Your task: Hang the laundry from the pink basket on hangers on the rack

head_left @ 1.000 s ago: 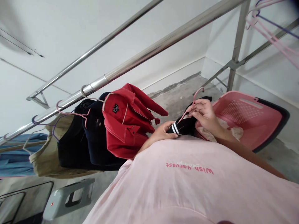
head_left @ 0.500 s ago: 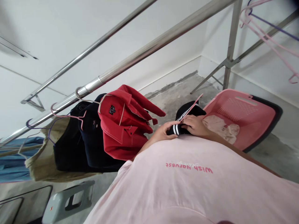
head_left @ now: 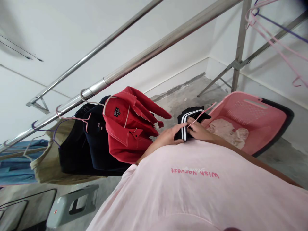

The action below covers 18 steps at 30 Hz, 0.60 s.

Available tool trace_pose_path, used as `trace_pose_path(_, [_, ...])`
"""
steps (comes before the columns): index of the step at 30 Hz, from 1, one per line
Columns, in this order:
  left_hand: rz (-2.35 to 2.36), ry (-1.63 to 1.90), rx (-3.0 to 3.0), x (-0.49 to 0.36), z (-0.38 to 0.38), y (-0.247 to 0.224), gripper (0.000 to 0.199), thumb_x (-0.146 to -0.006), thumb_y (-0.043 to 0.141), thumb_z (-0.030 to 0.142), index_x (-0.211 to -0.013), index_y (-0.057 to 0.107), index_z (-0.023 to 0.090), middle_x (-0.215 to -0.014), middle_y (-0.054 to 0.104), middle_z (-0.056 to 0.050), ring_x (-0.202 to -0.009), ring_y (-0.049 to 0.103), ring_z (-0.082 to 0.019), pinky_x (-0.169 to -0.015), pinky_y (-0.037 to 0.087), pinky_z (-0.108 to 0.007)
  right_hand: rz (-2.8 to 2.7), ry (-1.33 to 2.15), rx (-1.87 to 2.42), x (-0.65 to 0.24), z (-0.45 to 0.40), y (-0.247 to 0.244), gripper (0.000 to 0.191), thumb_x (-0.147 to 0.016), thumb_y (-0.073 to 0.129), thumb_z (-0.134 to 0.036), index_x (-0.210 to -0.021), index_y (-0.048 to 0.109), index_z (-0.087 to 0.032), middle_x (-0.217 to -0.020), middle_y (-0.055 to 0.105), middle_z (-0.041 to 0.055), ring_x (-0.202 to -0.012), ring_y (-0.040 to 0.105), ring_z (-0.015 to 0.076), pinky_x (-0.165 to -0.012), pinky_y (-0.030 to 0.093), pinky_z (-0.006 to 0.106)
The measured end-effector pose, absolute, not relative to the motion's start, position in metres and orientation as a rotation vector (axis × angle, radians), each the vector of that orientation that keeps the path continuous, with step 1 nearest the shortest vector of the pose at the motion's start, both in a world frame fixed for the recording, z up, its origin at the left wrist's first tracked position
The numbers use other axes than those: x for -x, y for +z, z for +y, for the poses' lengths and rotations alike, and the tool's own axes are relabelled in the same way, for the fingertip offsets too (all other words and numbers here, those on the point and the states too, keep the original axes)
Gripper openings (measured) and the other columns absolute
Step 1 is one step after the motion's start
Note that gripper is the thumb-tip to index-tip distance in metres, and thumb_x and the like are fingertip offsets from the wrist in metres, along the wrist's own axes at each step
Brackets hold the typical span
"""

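Note:
In front of my shirt, a black garment with white stripes [head_left: 184,123] is bunched between my hands. My left hand [head_left: 173,134] grips its striped edge from the left, thumb below and fingers above. My right hand [head_left: 196,129] is closed at the garment's right side, on a thin pink hanger [head_left: 204,113] that slants up and to the right. Part of the hanger is hidden by the cloth and the fingers. Just left of my hands hangs a red jacket [head_left: 120,128] on a pale hanger.
A metal rail [head_left: 144,61] crosses diagonally, carrying dark tops [head_left: 74,150], a khaki garment [head_left: 47,163] and blue clothing [head_left: 16,163]. At right stands a pink basket [head_left: 262,122] with pale clothes inside. More hangers [head_left: 276,41] hang upper right. A grey stool [head_left: 64,208] stands lower left.
The garment's striped edge has been opened out and now stands more upright between my hands. The pink hanger has tilted lower toward the right. The view has shifted slightly.

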<state>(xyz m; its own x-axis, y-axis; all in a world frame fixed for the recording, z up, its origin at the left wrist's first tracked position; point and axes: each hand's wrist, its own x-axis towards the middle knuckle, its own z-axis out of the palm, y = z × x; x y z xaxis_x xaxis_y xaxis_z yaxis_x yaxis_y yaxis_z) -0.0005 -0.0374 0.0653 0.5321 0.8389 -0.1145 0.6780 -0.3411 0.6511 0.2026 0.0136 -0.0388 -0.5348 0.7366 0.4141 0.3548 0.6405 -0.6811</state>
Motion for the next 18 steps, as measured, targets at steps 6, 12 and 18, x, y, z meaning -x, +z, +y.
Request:
trace_pose_path(6, [1.52,0.396,-1.999,-0.001,-0.039,0.06,0.071,-0.069,0.075,0.026,-0.134,0.047,0.02,-0.077,0.062,0.003,-0.07,0.058,-0.016,-0.063,0.041,-0.027,-2.038,0.757,0.833,-0.205,0.003,-0.016,0.034,-0.09,0.05,-0.031,-0.121,0.059,-0.021,-0.126,0.054,0.0115,-0.126,0.047,0.0275,-0.111,0.038,0.049])
trace_pose_path(12, [1.641,0.274,-2.124,0.005,-0.041,0.055,0.019,-0.075,0.067,0.03,-0.089,0.059,0.02,-0.08,0.063,-0.001,-0.072,0.056,-0.017,-0.063,0.037,-0.026,-2.158,0.511,0.798,-0.205,0.001,-0.007,0.019,-0.09,0.053,-0.03,-0.096,0.063,-0.016,-0.109,0.058,0.0137,-0.107,0.052,0.0281,-0.098,0.045,0.051])
trace_pose_path(18, [1.471,0.646,-2.187,0.022,-0.045,0.048,0.015,-0.086,0.06,0.031,-0.079,0.06,0.018,-0.071,0.056,0.001,-0.066,0.051,-0.012,-0.062,0.037,-0.023,-2.245,0.232,0.914,-0.198,0.01,-0.002,0.031,-0.093,0.049,-0.028,-0.116,0.066,-0.015,-0.123,0.062,0.0141,-0.121,0.049,0.0299,-0.105,0.038,0.05])
